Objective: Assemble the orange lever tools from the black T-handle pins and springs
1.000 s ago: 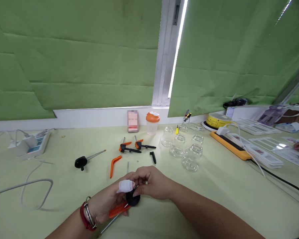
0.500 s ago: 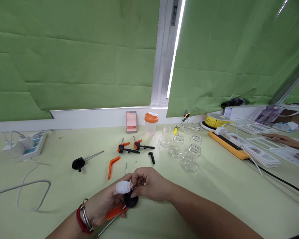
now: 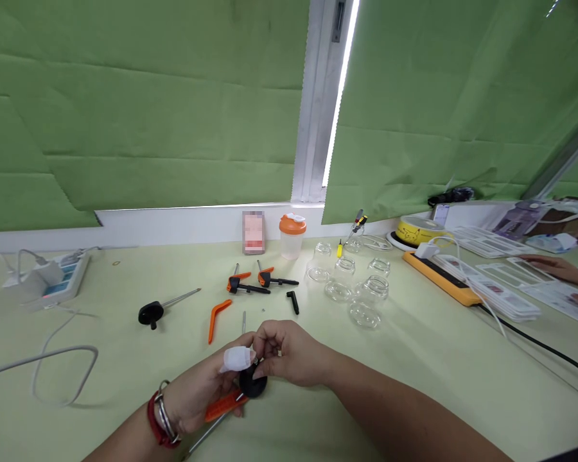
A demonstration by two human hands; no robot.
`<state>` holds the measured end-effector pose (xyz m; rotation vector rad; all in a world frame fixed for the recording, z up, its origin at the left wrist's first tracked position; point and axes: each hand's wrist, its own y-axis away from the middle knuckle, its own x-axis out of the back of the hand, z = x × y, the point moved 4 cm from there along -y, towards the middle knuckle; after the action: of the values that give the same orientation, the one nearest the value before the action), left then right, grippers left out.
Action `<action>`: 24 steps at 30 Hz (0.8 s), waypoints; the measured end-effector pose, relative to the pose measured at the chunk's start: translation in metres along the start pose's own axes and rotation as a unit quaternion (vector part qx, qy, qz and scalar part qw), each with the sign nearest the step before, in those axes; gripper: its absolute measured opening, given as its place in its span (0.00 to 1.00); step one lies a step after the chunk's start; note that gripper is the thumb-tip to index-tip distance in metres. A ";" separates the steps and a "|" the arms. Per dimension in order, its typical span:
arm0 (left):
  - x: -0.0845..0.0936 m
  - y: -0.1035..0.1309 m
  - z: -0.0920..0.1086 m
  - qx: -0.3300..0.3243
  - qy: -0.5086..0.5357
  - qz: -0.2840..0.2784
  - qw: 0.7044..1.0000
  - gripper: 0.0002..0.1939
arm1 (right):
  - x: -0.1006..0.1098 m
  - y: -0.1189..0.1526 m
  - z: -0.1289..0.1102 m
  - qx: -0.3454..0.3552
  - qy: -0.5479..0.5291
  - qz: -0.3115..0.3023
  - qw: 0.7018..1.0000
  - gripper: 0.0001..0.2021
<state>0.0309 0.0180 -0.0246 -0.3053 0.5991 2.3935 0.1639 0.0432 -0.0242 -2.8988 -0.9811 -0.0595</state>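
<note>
My left hand (image 3: pixel 197 388), a white wrapping on one finger, is closed around a tool with a round black head (image 3: pixel 253 384), an orange handle (image 3: pixel 225 406) and a metal rod. My right hand (image 3: pixel 291 353) pinches with thumb and fingers at the top of the black head; any small part between them is hidden. A rod end (image 3: pixel 244 321) shows just beyond my hands. Ahead lie a bent orange handle (image 3: pixel 216 317), two black-and-orange clamp-like tools (image 3: pixel 248 285) and a short black L-shaped piece (image 3: pixel 293 301). On the left rests a black-headed metal rod (image 3: pixel 151 313).
Several upturned clear glasses (image 3: pixel 340 282) stand right of centre. Behind are an orange-lidded cup (image 3: pixel 292 237) and a phone (image 3: pixel 253 233). A yellow power strip (image 3: pixel 440 280) with cables lies at right, a white one (image 3: pixel 70 282) at left. Another person's hand (image 3: pixel 553 266) is far right.
My hands keep almost the same grip and place on the black-headed tool. At far right, the other person's hands have shifted slightly. The view has tilted very slightly.
</note>
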 end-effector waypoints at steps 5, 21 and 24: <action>0.000 0.000 0.001 -0.001 -0.005 0.002 1.000 0.21 | 0.001 0.000 0.001 0.012 0.027 -0.001 1.000 0.09; -0.002 0.001 0.003 0.001 -0.011 0.002 1.000 0.19 | 0.000 0.001 -0.004 0.007 0.031 0.000 1.000 0.10; -0.003 0.001 0.004 0.002 -0.013 0.003 1.000 0.21 | 0.001 0.001 -0.003 0.019 0.050 -0.005 0.999 0.10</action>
<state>0.0323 0.0178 -0.0200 -0.2718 0.5937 2.3981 0.1649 0.0426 -0.0209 -2.8268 -0.9690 -0.1828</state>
